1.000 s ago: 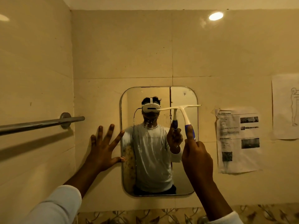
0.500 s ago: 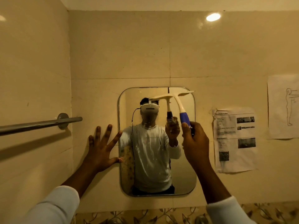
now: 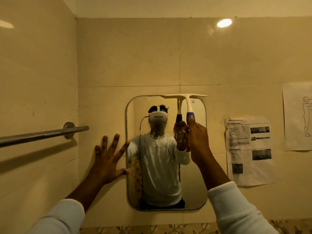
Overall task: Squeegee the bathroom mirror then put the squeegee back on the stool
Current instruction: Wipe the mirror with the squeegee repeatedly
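A rounded rectangular mirror (image 3: 194, 183) hangs on the tiled wall, streaked with water in its middle. My right hand (image 3: 196, 141) grips the blue handle of a white squeegee (image 3: 186, 98). Its blade lies level along the mirror's top edge, over the right half. My left hand (image 3: 109, 159) presses flat on the wall with fingers spread, thumb and fingertip touching the mirror's left edge. The stool is out of view.
A metal towel bar (image 3: 42, 135) juts from the left wall toward the corner. Two printed paper sheets (image 3: 248, 152) (image 3: 298, 115) are stuck to the wall right of the mirror. A patterned tile band (image 3: 143, 230) runs below.
My right hand has raised the squeegee from the mirror's upper middle to its top edge and levelled the blade. My left hand has stayed on the wall.
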Motion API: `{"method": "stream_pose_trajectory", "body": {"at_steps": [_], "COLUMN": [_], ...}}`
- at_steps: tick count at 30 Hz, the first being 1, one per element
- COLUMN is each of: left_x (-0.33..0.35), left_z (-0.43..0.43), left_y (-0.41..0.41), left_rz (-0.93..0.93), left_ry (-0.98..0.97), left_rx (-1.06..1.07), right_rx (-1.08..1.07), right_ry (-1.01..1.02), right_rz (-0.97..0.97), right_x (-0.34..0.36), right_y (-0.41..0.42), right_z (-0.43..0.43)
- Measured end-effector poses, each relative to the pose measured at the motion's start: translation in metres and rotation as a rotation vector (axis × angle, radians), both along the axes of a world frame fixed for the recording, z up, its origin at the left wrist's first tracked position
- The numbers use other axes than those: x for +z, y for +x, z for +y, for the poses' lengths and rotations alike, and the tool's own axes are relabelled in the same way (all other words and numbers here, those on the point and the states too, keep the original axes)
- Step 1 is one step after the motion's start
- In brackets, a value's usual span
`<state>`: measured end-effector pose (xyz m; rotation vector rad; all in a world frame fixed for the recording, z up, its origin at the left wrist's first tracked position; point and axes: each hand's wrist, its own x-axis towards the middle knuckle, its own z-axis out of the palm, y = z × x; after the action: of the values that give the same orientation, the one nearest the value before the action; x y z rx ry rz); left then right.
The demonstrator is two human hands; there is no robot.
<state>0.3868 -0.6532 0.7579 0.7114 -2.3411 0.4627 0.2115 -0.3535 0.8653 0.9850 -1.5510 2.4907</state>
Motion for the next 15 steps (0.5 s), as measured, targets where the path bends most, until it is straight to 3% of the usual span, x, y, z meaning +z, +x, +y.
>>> {"method": "stream_pose_trajectory", "body": {"at_steps": [15], "left_x": [0.000], "left_z": [-0.001], "left_y": [-0.001], "left_rz": [-0.002], "left_ry": [-0.005], "left_rx": [-0.008], "right_rx": [-0.033], "right_ry": [0.153], "right_rz": [-0.058], "right_x": [-0.101], "right_y": [-0.012], "right_z": [0.002]}}
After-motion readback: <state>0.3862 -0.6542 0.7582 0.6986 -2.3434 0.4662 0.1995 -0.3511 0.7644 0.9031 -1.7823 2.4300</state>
